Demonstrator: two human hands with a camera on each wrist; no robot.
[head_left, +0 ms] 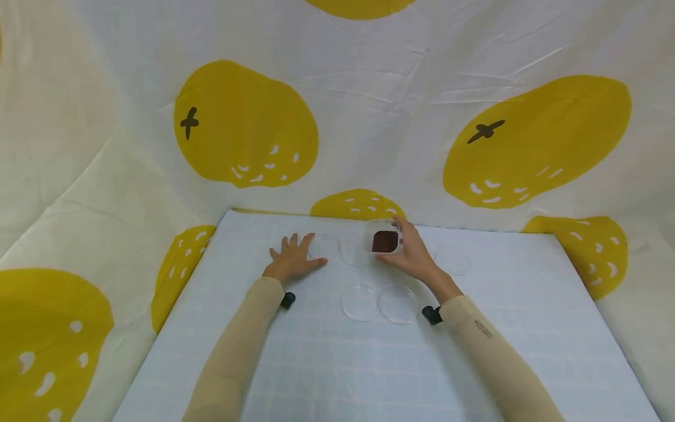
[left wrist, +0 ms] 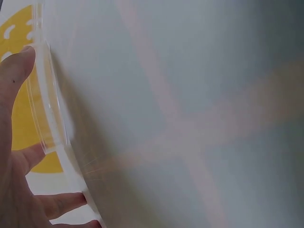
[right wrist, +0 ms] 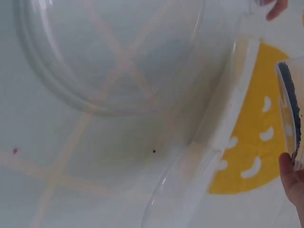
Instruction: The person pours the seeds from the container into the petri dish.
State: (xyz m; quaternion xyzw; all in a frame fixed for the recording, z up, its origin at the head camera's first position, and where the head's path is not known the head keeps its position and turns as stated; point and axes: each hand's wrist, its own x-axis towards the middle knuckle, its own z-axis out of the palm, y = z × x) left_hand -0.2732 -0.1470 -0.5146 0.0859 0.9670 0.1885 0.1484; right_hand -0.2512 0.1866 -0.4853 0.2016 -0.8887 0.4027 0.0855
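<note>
My left hand (head_left: pixel 293 258) is at the far side of the table, fingers spread. Its thumb and forefinger hold opposite edges of a clear petri dish (head_left: pixel 324 248), seen nearly edge-on in the left wrist view (left wrist: pixel 46 99). With thumb and fingers on its sides, my right hand (head_left: pixel 415 251) grips a clear squarish tub (head_left: pixel 369 237). Dark brown grainy material (head_left: pixel 385 241) lies in the tub; the right wrist view shows it as a dark layer (right wrist: pixel 290 107). The tub appears raised off the table, beside a second petri dish (head_left: pixel 352 252).
Two more petri dishes, a left one (head_left: pixel 359 303) and a right one (head_left: pixel 398 304), lie side by side nearer me. Another petri dish (head_left: pixel 452 260) is right of my right hand. A fruit-patterned cloth (head_left: pixel 379 135) hangs behind the pale table (head_left: pixel 337 363).
</note>
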